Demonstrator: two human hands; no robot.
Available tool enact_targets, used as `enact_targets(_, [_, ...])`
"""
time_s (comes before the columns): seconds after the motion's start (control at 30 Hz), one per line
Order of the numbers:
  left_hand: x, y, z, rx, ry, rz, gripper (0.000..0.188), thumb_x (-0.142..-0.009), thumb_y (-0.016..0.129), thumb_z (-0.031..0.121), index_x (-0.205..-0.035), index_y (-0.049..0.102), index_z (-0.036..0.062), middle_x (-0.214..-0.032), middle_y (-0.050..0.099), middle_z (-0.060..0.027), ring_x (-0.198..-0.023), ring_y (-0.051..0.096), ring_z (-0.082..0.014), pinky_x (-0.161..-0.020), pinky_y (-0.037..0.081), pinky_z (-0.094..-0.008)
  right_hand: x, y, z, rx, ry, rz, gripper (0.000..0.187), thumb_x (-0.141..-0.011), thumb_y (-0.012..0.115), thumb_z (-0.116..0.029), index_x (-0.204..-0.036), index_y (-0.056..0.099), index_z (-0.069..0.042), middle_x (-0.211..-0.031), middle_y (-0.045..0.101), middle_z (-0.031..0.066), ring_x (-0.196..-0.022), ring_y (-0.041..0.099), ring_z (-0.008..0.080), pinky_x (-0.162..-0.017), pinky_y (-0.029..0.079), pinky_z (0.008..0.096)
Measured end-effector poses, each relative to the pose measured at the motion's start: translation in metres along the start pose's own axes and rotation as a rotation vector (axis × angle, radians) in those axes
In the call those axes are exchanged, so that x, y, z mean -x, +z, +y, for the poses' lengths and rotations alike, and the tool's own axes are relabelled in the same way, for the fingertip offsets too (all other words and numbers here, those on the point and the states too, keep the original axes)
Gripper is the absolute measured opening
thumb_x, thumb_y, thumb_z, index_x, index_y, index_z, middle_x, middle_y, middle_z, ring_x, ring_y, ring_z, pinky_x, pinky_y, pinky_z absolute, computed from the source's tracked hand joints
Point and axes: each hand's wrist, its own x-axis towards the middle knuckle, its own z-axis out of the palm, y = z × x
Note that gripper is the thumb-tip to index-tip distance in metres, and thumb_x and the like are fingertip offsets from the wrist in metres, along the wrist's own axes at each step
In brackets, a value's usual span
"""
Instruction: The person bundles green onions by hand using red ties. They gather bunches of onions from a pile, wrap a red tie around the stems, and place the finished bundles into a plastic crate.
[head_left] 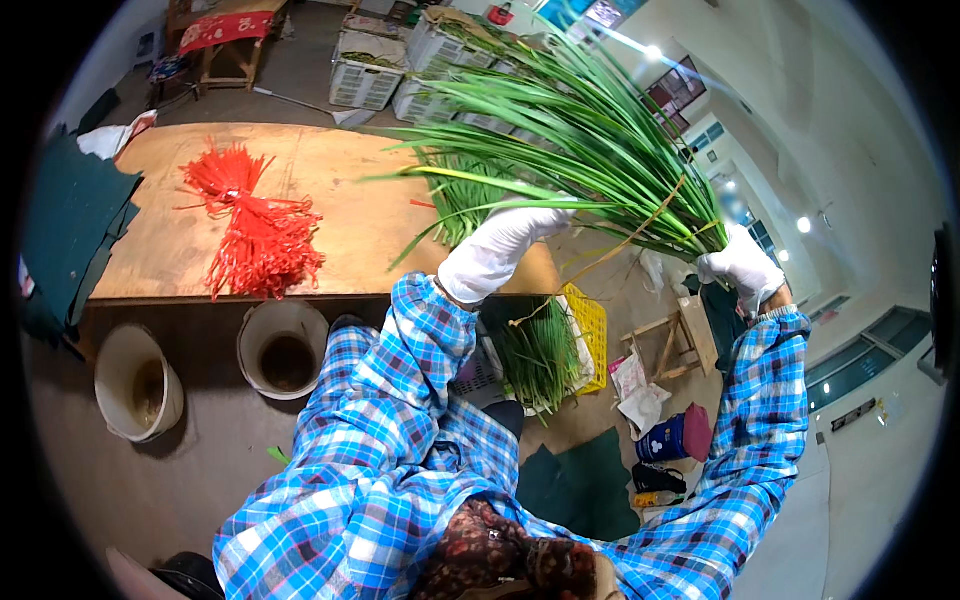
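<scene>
Garlic chives [570, 150] fan leftward over the right end of the tabletop [130, 250] because the right hand [742, 265] clamps their bases [708, 240] in its grip, while the left hand [505, 240] sits beneath, its grip too hidden to judge.

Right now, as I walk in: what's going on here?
The person's gloved right hand grips a bunch of long green leaves near its stem end, holding it up. The gloved left hand is at the leaves' near side. Another green bunch lies on the wooden table, with red strips farther left.
</scene>
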Motion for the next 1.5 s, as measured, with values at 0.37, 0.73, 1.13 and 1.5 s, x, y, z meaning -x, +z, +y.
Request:
enact_targets(0.37, [0.082, 0.051, 0.037, -0.089, 0.076, 0.077, 0.051, -0.087, 0.049, 0.047, -0.113, 0.052, 0.0032, -0.111, 0.055, -0.0025, -0.100, 0.050, -0.0111, -0.086, 0.040, -0.0286, 0.004, 0.055, 0.004, 0.012, -0.145, -0.141, 0.047, -0.063, 0.057, 0.003, -0.110, 0.053, 0.000, -0.090, 0.057, -0.0027, -0.075, 0.049, 0.0051, -0.065, 0.042, 0.0197])
enact_targets(0.73, [0.050, 0.043, 0.064, 0.079, 0.062, 0.321, 0.071, -0.078, 0.055, 0.055, -0.124, 0.040, 0.0026, -0.118, 0.052, -0.0113, -0.103, 0.053, -0.0221, -0.089, 0.045, -0.0376, 0.010, 0.079, 0.005, 0.057, -0.301, -0.185, 0.045, -0.065, 0.054, 0.004, -0.110, 0.052, -0.001, -0.082, 0.057, -0.0003, -0.062, 0.047, 0.0053, -0.054, 0.041, 0.0209])
enact_targets(1.13, [0.000, 0.067, 0.049, -0.026, 0.266, 0.724, 0.042, -0.081, 0.059, 0.045, -0.099, 0.057, 0.0070, -0.084, 0.059, -0.0010, -0.066, 0.054, -0.0105, -0.057, 0.047, -0.0225, 0.025, 0.038, 0.022, 0.105, -0.334, -0.240, 0.047, -0.065, 0.055, 0.003, -0.112, 0.052, 0.000, -0.092, 0.057, -0.0003, -0.080, 0.048, 0.0065, -0.070, 0.044, 0.0225])
enact_targets(1.5, [-0.028, 0.042, 0.024, 0.066, 0.805, 1.257, 0.090, -0.066, 0.075, 0.005, -0.135, 0.018, 0.0074, -0.126, 0.040, -0.0134, -0.100, 0.048, -0.0243, -0.083, 0.045, -0.0384, 0.023, 0.040, 0.041, -0.036, -0.314, -0.342, 0.040, -0.068, 0.056, 0.003, -0.107, 0.053, -0.001, -0.073, 0.054, 0.0004, -0.057, 0.049, 0.0070, -0.055, 0.042, 0.0224])
